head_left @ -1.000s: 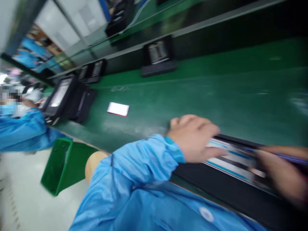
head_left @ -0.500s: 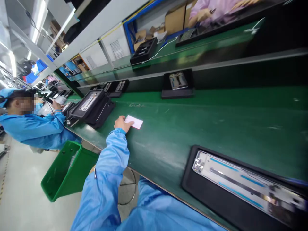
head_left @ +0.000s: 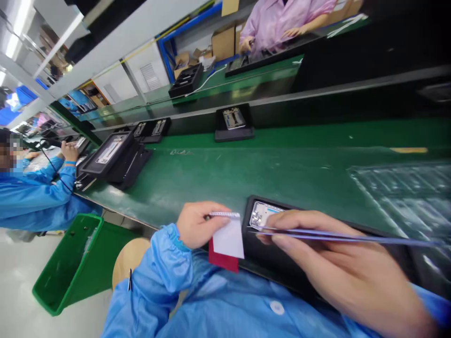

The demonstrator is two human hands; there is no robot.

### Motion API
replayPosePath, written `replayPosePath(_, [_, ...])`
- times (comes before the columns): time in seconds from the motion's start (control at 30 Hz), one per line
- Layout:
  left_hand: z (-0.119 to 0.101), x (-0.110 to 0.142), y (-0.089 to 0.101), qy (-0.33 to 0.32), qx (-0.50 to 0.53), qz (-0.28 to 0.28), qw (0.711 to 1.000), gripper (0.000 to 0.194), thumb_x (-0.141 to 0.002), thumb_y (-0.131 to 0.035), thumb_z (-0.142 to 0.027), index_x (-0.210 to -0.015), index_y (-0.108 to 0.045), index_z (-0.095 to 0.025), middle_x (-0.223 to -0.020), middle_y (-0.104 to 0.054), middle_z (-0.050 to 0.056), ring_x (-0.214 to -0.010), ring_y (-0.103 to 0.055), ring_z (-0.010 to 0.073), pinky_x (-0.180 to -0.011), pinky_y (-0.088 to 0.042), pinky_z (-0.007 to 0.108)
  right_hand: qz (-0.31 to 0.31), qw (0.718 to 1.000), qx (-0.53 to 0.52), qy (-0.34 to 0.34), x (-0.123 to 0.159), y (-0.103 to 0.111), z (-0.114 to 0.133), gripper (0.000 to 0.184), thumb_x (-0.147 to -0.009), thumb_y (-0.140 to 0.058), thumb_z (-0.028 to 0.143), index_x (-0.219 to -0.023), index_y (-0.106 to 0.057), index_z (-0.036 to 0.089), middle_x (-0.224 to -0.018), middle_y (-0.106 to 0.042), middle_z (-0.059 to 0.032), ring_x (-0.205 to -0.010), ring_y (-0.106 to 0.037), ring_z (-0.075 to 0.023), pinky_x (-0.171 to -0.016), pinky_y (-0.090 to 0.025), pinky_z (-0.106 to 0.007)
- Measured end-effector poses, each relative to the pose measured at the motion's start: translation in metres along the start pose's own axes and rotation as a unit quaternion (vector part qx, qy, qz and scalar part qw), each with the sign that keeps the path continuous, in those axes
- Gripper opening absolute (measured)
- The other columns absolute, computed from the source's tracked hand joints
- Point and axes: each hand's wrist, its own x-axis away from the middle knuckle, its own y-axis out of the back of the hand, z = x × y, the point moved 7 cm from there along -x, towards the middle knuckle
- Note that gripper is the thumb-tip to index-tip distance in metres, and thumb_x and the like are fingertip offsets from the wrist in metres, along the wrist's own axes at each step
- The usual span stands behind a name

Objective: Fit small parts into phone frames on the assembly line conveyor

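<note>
Currently our left hand (head_left: 195, 224) pinches a sticker sheet (head_left: 228, 238) beside the black tray (head_left: 253, 249); right hand (head_left: 338, 267) grips tweezers (head_left: 338, 235) over it. Tips risk scratching the tray's part.

Scene is brightly and evenly lit from overhead strip lights (head_left: 12, 44) at upper left, with soft sheen on the green bench (head_left: 246, 173) and only faint shadows. Wide-angle distortion bends the bench lines and tilts the view. The right hand (head_left: 338, 267) near the lens is soft and smeared; the clear tray (head_left: 405, 192) beyond it is blurred.
</note>
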Motion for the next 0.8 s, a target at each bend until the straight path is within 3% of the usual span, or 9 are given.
replayPosePath(0.1, [-0.007, 0.010, -0.037, -0.003, 0.013, 0.074, 0.997, 0.025, -0.097, -0.077, -0.043, -0.107, -0.089, -0.023, -0.099, -0.087, 0.006, -0.087, -0.081, 0.0207, -0.080, -0.063, 0.030, 0.009, 0.999, -0.036, -0.006, 0.013, -0.008, 0.004, 0.005, -0.104, -0.069, 0.033, -0.107, -0.074, 0.033, -0.096, -0.082, 0.0017, -0.082, -0.080, -0.0188, -0.076, -0.068, -0.027])
replayPosePath(0.23, [-0.006, 0.014, -0.056, 0.012, -0.003, 0.114, 0.993, 0.026, -0.099, -0.075, -0.044, -0.104, -0.089, -0.023, -0.096, -0.087, 0.006, -0.086, -0.080, 0.0208, -0.078, -0.062, 0.029, 0.009, 0.999, -0.021, -0.031, 0.037, -0.007, -0.009, 0.007, -0.103, -0.070, 0.029, -0.108, -0.073, 0.032, -0.096, -0.081, 0.0007, -0.082, -0.080, -0.0195, -0.077, -0.067, -0.029])
replayPosePath(0.43, [-0.003, 0.018, -0.068, 0.006, -0.024, 0.138, 0.990, 0.025, -0.100, -0.073, -0.042, -0.102, -0.088, -0.022, -0.092, -0.086, 0.005, -0.081, -0.078, 0.0189, -0.076, -0.060, 0.028, 0.004, 0.998, -0.003, -0.064, 0.055, -0.005, -0.022, 0.006, -0.103, -0.072, 0.029, -0.107, -0.074, 0.032, -0.097, -0.081, 0.0014, -0.085, -0.080, -0.0180, -0.078, -0.066, -0.028])
replayPosePath(0.8, [-0.001, 0.015, -0.071, -0.022, -0.055, 0.135, 0.989, 0.022, -0.101, -0.072, -0.037, -0.102, -0.087, -0.020, -0.093, -0.086, 0.005, -0.082, -0.080, 0.0171, -0.078, -0.061, 0.025, 0.032, 0.997, -0.018, -0.074, 0.049, -0.006, -0.029, 0.010, -0.105, -0.070, 0.033, -0.099, -0.077, 0.028, -0.094, -0.081, 0.0003, -0.083, -0.079, -0.0152, -0.079, -0.063, -0.025])
